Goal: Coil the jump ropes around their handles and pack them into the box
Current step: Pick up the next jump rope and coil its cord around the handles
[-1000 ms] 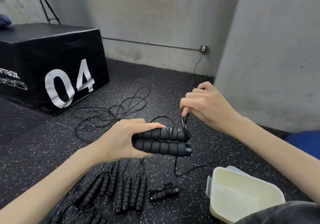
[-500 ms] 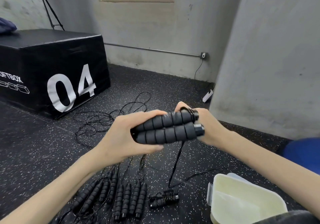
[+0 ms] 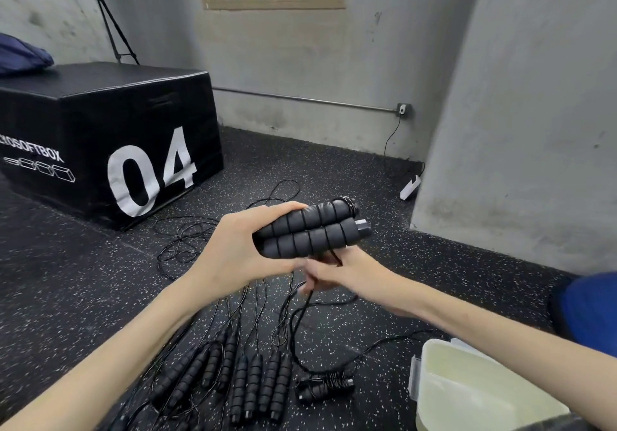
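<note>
Jump ropes point(image 3: 240, 377) uncoiled on floor, lower left. Left hand point(image 3: 233, 257) clasping paired handles point(image 3: 310, 230); right hand point(image 3: 337, 273) pinching cord point(image 3: 297, 317) beneath, few turns on. One coiled rope point(image 3: 325, 387) beside box point(image 3: 434, 380), unpacked.

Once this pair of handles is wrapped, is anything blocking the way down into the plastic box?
Nothing visible does. The box sits open at lower right, its lid off, nothing seen inside. The handles are held in the left hand above open floor.
</note>
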